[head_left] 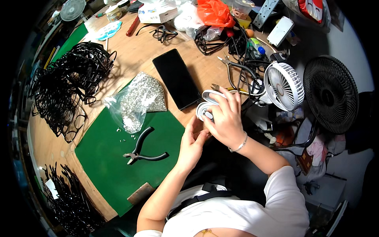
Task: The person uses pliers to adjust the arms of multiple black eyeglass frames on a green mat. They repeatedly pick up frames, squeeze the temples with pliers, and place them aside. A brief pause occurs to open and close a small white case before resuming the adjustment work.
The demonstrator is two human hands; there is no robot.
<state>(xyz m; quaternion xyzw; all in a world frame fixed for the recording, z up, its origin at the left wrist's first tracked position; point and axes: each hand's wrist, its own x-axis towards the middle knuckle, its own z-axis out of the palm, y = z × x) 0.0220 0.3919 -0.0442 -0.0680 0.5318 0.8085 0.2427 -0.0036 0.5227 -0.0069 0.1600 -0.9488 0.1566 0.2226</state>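
Note:
Just past the table's near right edge, a small white round case with its lid flipped up sits between my hands; it looks like an earbud case. My left hand supports it from below, thumb and fingers curled. Over it, my right hand grips its side and lid, and a small white and grey piece shows at its fingertips. A dark phone or tablet lies flat beyond the hands. Black-handled cutting pliers rest with handles spread on the green mat.
A clear bag of small silvery pieces lies on the mat, several loose ones beside it. Black cord bundles pile up at left. At right stand a white fan and a black fan, near more pliers and cables.

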